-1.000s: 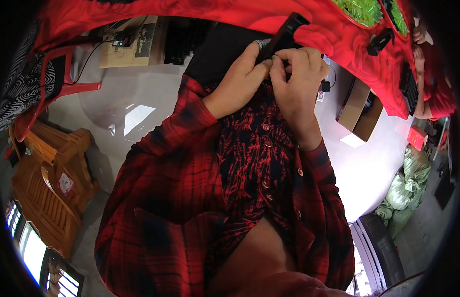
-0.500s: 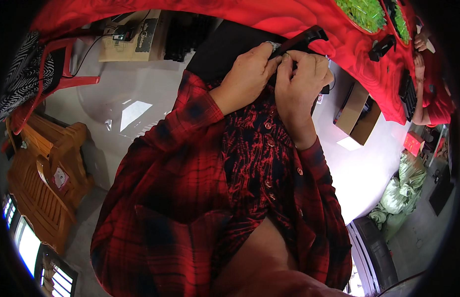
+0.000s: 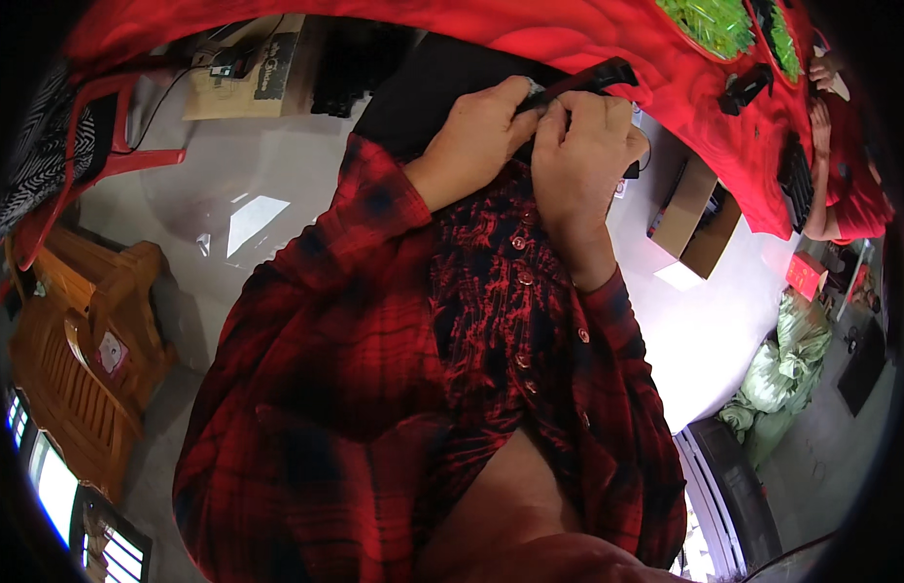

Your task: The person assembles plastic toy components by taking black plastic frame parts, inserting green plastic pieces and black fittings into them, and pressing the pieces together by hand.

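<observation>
Red cloth (image 3: 608,44) over pale floor (image 3: 277,165)

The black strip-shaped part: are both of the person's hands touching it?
Touching. The head view shows the left hand and right hand pinching the black strip-shaped part at its near end, fingers wrapped over it with no gap.

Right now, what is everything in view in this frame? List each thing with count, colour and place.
black strip part: one, black, pinched between both hands at the table edge
red tablecloth: one, red, along the top
green parts pile: one, green, top right on the cloth
cardboard box: one, brown, on the floor at right
flat carton: one, tan, floor at upper left
wooden chair: one, orange-brown, left
red plastic chair: one, upper left
green sack: one, lower right
co-worker's arm: one, far right
left hand: on the part
right hand: on the part
</observation>
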Motion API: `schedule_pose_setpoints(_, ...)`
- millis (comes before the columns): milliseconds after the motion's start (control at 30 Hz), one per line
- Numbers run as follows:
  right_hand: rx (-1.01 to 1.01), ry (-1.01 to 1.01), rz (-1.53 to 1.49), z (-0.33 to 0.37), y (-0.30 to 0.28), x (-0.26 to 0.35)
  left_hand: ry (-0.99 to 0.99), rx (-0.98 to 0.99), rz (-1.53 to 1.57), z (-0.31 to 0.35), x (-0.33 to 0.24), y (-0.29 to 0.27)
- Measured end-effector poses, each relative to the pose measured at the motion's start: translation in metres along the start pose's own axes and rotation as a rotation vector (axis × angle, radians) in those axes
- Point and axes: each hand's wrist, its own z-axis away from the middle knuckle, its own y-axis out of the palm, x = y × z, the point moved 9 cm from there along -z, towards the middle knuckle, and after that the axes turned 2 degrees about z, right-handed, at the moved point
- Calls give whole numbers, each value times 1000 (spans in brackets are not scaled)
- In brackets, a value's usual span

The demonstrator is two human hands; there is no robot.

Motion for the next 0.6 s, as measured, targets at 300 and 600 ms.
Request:
schedule_pose_setpoints(300, -212, 144, -171, 6, -39, -19, -113, 61, 88, 2, 4, -2)
schedule_pose_setpoints(600, -36, 586, -1079, -6, 20, -53, -101, 117, 116, 8, 7, 4)
